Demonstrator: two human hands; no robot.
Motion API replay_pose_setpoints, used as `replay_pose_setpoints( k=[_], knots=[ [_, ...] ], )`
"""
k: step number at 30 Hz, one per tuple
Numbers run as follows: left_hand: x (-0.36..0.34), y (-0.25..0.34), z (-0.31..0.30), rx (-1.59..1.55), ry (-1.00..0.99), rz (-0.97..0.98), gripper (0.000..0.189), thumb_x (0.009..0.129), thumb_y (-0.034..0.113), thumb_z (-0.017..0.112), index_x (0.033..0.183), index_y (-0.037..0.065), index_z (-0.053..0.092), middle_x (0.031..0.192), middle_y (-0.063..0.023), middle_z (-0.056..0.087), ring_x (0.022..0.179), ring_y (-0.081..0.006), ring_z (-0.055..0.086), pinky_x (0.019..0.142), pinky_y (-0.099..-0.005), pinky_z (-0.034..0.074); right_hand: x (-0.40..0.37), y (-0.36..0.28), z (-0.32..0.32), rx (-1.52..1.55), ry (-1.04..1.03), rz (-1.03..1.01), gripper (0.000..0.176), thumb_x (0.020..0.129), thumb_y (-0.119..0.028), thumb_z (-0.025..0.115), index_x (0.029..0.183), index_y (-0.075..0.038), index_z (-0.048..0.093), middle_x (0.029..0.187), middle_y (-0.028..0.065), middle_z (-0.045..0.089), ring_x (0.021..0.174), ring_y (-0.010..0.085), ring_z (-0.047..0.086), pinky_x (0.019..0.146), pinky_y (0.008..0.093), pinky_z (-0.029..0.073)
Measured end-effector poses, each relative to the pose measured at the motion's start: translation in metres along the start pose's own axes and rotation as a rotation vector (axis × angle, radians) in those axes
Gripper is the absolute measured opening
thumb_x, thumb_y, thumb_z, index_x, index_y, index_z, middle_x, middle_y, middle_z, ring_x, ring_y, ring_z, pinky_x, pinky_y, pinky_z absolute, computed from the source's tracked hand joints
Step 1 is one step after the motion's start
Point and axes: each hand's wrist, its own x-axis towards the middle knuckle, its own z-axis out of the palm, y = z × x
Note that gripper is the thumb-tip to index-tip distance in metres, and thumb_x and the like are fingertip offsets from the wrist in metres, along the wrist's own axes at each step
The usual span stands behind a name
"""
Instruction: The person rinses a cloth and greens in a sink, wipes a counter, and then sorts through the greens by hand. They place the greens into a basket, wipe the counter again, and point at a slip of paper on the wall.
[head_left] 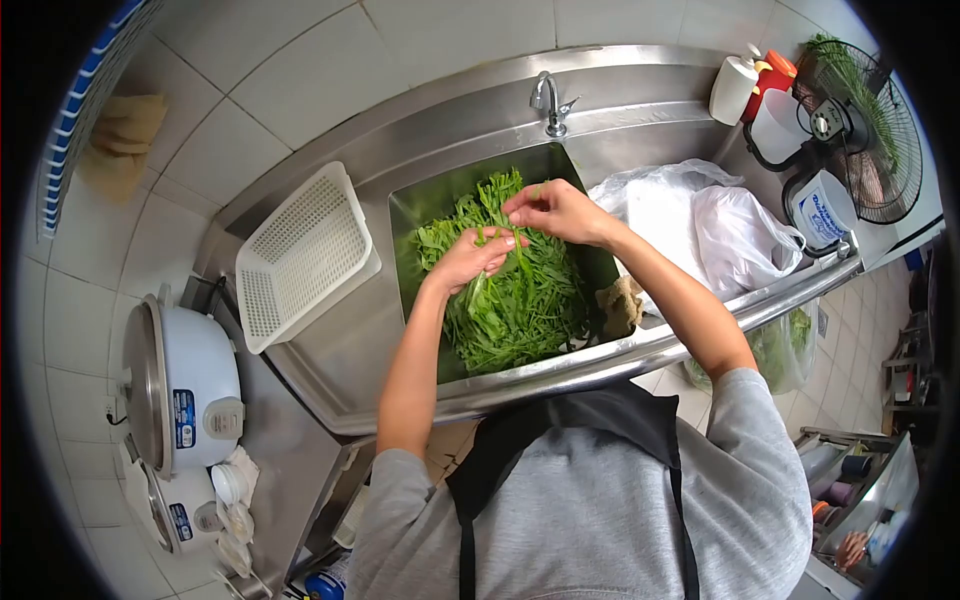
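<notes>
Over the sink [415, 215] we hold both hands just above the pile of greens [520, 305]. Our left hand [470, 258] is curled closed around one stalk [517, 250]. Our right hand [555, 210] pinches its fingertips together on the same stalk's upper end, near the back wall below the faucet [548, 105]. The greens fill most of the basin, and steel shows only along the back left corner and the front rim. At the basin's right edge a brown cloth [622, 302] touches the leaves. Left of the basin the draining board [340, 350] shows wide bare steel, with a white basket [305, 255] lying tilted at its far side. To the right, plastic bags [725, 235] crowd the counter up to the rim. A rice cooker [185, 385] stands well apart at far left.
</notes>
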Motion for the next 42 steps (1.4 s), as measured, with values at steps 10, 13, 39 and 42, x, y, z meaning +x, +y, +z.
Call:
replay_pose_setpoints(
  k=[10,13,39,42],
  knots=[
    [0.026,-0.017,-0.006,-0.118,0.031,-0.042,0.024,0.084,0.02,0.059,0.094,0.0,0.05,0.054,0.0057,0.039,0.046,-0.0032,0.034,0.044,-0.0207,0.028,0.025,0.006,-0.009,-0.064,-0.15,0.138,0.012,0.078,-0.009,0.062,0.079,0.002,0.065,0.056,0.0042,0.06,0.049,0.0071,0.053,0.048,0.0239,0.043],
    [0.031,-0.015,-0.007,-0.129,0.009,-0.051,0.025,0.084,0.02,0.06,0.096,-0.001,0.05,0.053,0.0057,0.038,0.046,-0.0033,0.034,0.044,-0.0207,0.028,0.029,0.011,-0.008,-0.103,-0.133,0.134,0.011,0.075,-0.008,0.063,0.077,0.001,0.067,0.056,0.0057,0.061,0.048,0.0086,0.054,0.047,0.0251,0.044],
    [0.055,-0.055,-0.005,0.202,0.487,-0.004,0.029,0.078,0.027,0.048,0.065,0.004,0.06,0.047,-0.0041,0.043,0.042,-0.0141,0.04,0.05,-0.0339,0.038,-0.023,0.032,0.018,-0.242,0.355,0.188,0.012,0.074,-0.01,0.062,0.081,0.0,0.066,0.068,0.0168,0.062,0.056,0.0191,0.059,0.054,0.0299,0.046],
    [0.063,-0.079,-0.015,0.115,0.538,-0.012,0.037,0.082,0.03,0.047,0.059,0.003,0.053,0.046,-0.0003,0.036,0.041,-0.0118,0.034,0.052,-0.033,0.037,-0.073,0.085,0.05,-0.377,0.101,0.062,0.016,0.071,-0.015,0.066,0.081,-0.003,0.066,0.079,0.0166,0.063,0.072,0.0241,0.062,0.066,0.0369,0.048]
  ],
)
